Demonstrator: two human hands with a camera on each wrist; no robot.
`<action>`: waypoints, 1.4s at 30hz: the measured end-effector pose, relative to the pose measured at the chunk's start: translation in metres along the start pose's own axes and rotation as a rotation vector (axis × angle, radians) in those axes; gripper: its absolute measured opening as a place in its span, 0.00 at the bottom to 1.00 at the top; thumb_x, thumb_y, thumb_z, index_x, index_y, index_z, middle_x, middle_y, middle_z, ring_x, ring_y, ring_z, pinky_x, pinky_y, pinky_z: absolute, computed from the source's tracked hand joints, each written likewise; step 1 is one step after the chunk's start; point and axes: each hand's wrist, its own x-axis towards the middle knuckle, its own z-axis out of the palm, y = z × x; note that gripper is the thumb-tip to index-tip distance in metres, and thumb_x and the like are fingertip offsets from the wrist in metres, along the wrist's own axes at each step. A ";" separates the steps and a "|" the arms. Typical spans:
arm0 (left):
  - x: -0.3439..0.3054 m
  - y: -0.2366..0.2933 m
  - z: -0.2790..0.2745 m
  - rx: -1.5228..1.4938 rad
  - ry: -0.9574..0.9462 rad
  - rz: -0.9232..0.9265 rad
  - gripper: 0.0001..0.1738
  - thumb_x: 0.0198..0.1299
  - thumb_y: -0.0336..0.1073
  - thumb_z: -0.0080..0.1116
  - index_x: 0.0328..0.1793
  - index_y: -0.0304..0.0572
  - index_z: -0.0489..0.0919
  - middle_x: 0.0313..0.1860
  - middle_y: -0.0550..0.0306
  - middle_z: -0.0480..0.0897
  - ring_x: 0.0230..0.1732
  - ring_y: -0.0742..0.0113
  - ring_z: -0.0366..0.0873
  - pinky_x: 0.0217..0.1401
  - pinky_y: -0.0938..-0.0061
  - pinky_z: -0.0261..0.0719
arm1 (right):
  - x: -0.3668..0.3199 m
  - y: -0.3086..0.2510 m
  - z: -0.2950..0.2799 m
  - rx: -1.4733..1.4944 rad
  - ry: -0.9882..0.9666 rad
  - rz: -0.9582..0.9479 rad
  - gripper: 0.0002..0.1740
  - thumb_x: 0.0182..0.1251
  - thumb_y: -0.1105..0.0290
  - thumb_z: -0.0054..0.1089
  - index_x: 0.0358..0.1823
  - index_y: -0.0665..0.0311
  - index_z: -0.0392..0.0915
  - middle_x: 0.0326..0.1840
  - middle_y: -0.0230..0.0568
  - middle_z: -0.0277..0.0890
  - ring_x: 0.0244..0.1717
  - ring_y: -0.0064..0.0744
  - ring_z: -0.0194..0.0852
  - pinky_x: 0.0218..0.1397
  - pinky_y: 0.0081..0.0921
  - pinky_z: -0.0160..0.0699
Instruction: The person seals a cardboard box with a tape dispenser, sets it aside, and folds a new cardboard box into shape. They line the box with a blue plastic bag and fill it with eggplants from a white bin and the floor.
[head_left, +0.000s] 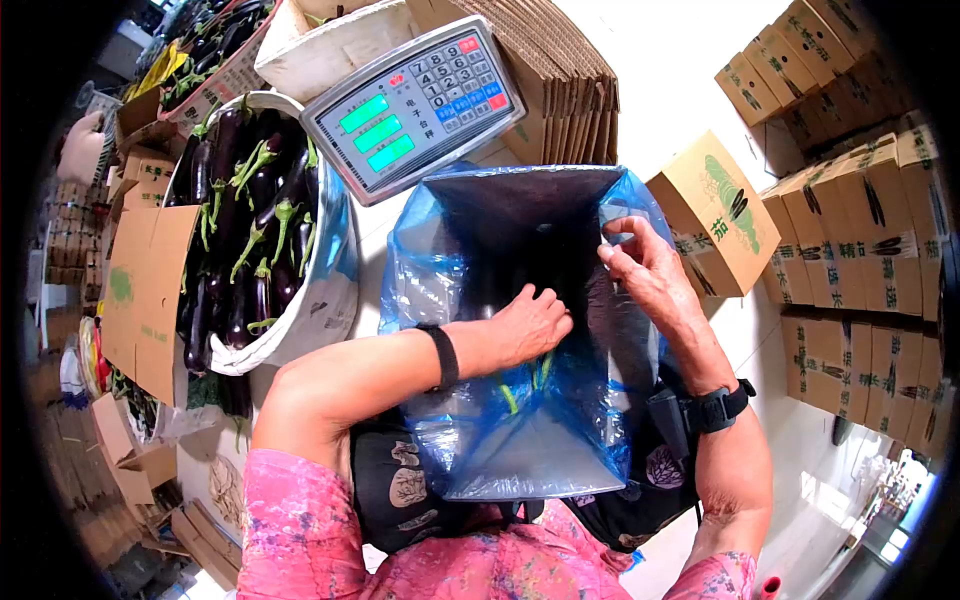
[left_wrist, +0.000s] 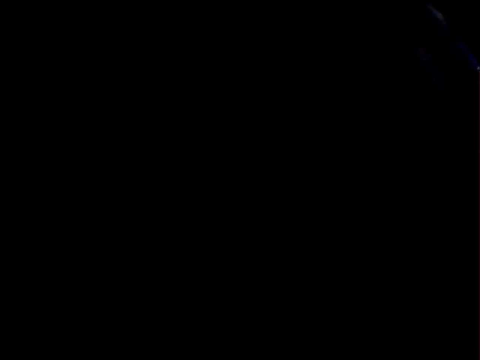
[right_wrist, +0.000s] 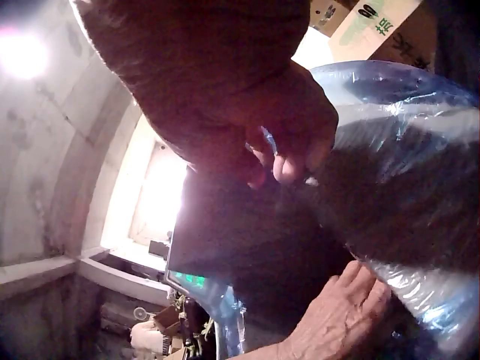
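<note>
A blue plastic bag (head_left: 440, 270) lines an upright box in front of the person, its film folded over the rim. Down inside it, the left hand (head_left: 533, 325) reaches in with bent fingers, close above green eggplant stems (head_left: 543, 370); whether it holds anything there I cannot tell. At the right rim the right hand (head_left: 655, 275) pinches the bag's film between thumb and fingers. The right wrist view shows this right hand (right_wrist: 277, 127) from close by, with the left hand (right_wrist: 337, 311) below it. The left wrist view is almost black.
A white tub of eggplants (head_left: 330, 300) stands at the left, beside a scale display (head_left: 412, 108) with lit green readouts. Flattened cardboard (head_left: 560, 80) is stacked behind. A closed carton (head_left: 715, 215) lies right of the bag, and printed cartons (head_left: 850, 220) are piled farther right.
</note>
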 end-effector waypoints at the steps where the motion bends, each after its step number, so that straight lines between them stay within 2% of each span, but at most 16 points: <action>1: -0.003 0.002 -0.003 0.026 -0.048 -0.003 0.18 0.60 0.36 0.54 0.56 0.42 0.76 0.49 0.51 0.77 0.56 0.56 0.74 0.48 0.60 0.73 | -0.001 -0.001 0.000 0.003 -0.001 -0.006 0.20 0.66 0.61 0.63 0.53 0.64 0.74 0.32 0.41 0.81 0.35 0.31 0.79 0.43 0.33 0.77; 6: -0.007 0.006 0.032 0.037 0.036 -0.014 0.18 0.62 0.38 0.51 0.56 0.38 0.75 0.38 0.54 0.82 0.42 0.55 0.80 0.44 0.60 0.73 | -0.008 -0.011 0.002 -0.192 0.037 -0.086 0.20 0.64 0.63 0.64 0.54 0.62 0.74 0.31 0.44 0.79 0.33 0.32 0.78 0.39 0.34 0.76; 7: -0.002 0.003 0.017 -0.079 -0.173 -0.002 0.23 0.61 0.36 0.55 0.63 0.37 0.73 0.46 0.49 0.85 0.49 0.52 0.84 0.48 0.56 0.77 | -0.007 -0.013 0.004 -0.239 0.042 -0.133 0.20 0.63 0.64 0.65 0.54 0.61 0.74 0.31 0.45 0.78 0.33 0.32 0.77 0.38 0.34 0.76; 9: -0.003 0.000 0.015 -0.226 -0.069 -0.048 0.18 0.54 0.36 0.64 0.51 0.37 0.81 0.39 0.50 0.87 0.45 0.50 0.86 0.46 0.55 0.80 | -0.006 -0.008 0.007 -0.267 0.047 -0.208 0.20 0.63 0.65 0.65 0.55 0.61 0.74 0.29 0.43 0.75 0.31 0.32 0.74 0.37 0.33 0.74; 11: -0.005 -0.013 -0.020 -0.382 -0.295 -0.045 0.18 0.53 0.36 0.67 0.49 0.37 0.81 0.38 0.46 0.86 0.45 0.48 0.86 0.45 0.55 0.82 | -0.005 -0.005 0.006 -0.255 0.017 -0.181 0.20 0.63 0.66 0.65 0.54 0.61 0.74 0.28 0.41 0.71 0.29 0.32 0.70 0.36 0.32 0.73; 17: -0.118 -0.064 -0.133 -1.075 0.252 -0.201 0.17 0.59 0.39 0.65 0.50 0.37 0.81 0.37 0.43 0.86 0.39 0.52 0.86 0.43 0.65 0.82 | -0.007 -0.013 0.006 -0.267 0.002 -0.155 0.19 0.63 0.66 0.65 0.54 0.62 0.75 0.26 0.39 0.69 0.29 0.31 0.69 0.37 0.31 0.72; 19: -0.153 -0.085 -0.149 -1.035 0.401 -0.263 0.17 0.60 0.39 0.64 0.54 0.40 0.81 0.39 0.47 0.86 0.39 0.57 0.86 0.44 0.68 0.81 | -0.007 -0.015 0.004 -0.288 -0.010 -0.181 0.19 0.64 0.66 0.65 0.54 0.63 0.76 0.27 0.40 0.71 0.30 0.32 0.70 0.37 0.32 0.72; 21: -0.215 -0.141 -0.117 -0.779 0.770 -0.901 0.17 0.61 0.37 0.61 0.53 0.36 0.81 0.42 0.51 0.87 0.42 0.65 0.85 0.48 0.71 0.83 | -0.006 -0.017 0.003 -0.331 -0.032 -0.192 0.18 0.64 0.66 0.65 0.53 0.63 0.77 0.28 0.40 0.73 0.30 0.32 0.70 0.37 0.32 0.72; 23: -0.252 -0.178 -0.078 -0.666 0.920 -1.278 0.22 0.56 0.39 0.63 0.54 0.35 0.80 0.47 0.40 0.85 0.49 0.51 0.84 0.54 0.63 0.80 | -0.008 -0.027 0.005 -0.335 -0.032 -0.187 0.16 0.65 0.65 0.64 0.51 0.66 0.79 0.25 0.42 0.74 0.27 0.33 0.71 0.35 0.32 0.73; 26: -0.291 -0.235 0.011 -0.660 0.706 -1.562 0.31 0.53 0.48 0.66 0.59 0.35 0.76 0.51 0.35 0.83 0.55 0.43 0.81 0.59 0.55 0.77 | -0.013 -0.044 0.009 -0.341 -0.037 -0.121 0.16 0.65 0.65 0.63 0.49 0.69 0.80 0.25 0.45 0.79 0.26 0.32 0.76 0.34 0.31 0.74; 28: -0.284 -0.236 0.007 -0.553 0.478 -1.695 0.33 0.54 0.51 0.67 0.59 0.35 0.75 0.54 0.35 0.82 0.60 0.41 0.78 0.62 0.53 0.75 | -0.013 -0.048 0.013 -0.316 -0.093 -0.141 0.16 0.66 0.65 0.62 0.49 0.69 0.80 0.26 0.45 0.81 0.27 0.30 0.79 0.34 0.30 0.76; 31: -0.273 -0.242 0.004 -0.557 0.394 -1.761 0.34 0.55 0.51 0.67 0.61 0.36 0.74 0.54 0.35 0.82 0.60 0.41 0.78 0.61 0.50 0.76 | -0.020 -0.059 0.023 -0.256 -0.168 -0.136 0.16 0.67 0.65 0.62 0.50 0.70 0.79 0.26 0.45 0.81 0.27 0.29 0.81 0.34 0.28 0.77; 32: -0.283 -0.257 0.028 -0.670 0.632 -1.681 0.32 0.55 0.51 0.68 0.59 0.36 0.75 0.50 0.36 0.83 0.55 0.39 0.82 0.56 0.50 0.80 | -0.019 -0.061 0.024 -0.257 -0.209 -0.136 0.17 0.68 0.64 0.61 0.52 0.69 0.78 0.26 0.40 0.80 0.26 0.25 0.77 0.32 0.24 0.75; 33: -0.289 -0.258 0.032 -0.848 0.781 -1.568 0.27 0.57 0.47 0.67 0.56 0.36 0.77 0.41 0.44 0.86 0.40 0.47 0.86 0.42 0.59 0.84 | -0.020 -0.060 0.026 -0.250 -0.258 -0.129 0.18 0.68 0.63 0.61 0.54 0.69 0.78 0.26 0.35 0.78 0.24 0.21 0.73 0.29 0.20 0.73; 36: -0.308 -0.230 0.003 -1.535 1.121 -1.421 0.13 0.64 0.40 0.62 0.49 0.41 0.79 0.27 0.65 0.78 0.23 0.76 0.72 0.22 0.79 0.68 | -0.020 -0.064 0.029 -0.307 -0.298 -0.127 0.19 0.68 0.62 0.62 0.53 0.69 0.77 0.23 0.43 0.79 0.26 0.27 0.78 0.34 0.25 0.75; 42: -0.352 -0.133 -0.048 -1.672 1.205 -1.203 0.15 0.70 0.38 0.54 0.60 0.43 0.74 0.31 0.66 0.75 0.23 0.83 0.70 0.22 0.89 0.64 | -0.027 -0.072 0.040 -0.187 -0.402 -0.067 0.22 0.68 0.60 0.61 0.57 0.67 0.77 0.29 0.42 0.81 0.29 0.27 0.77 0.35 0.25 0.78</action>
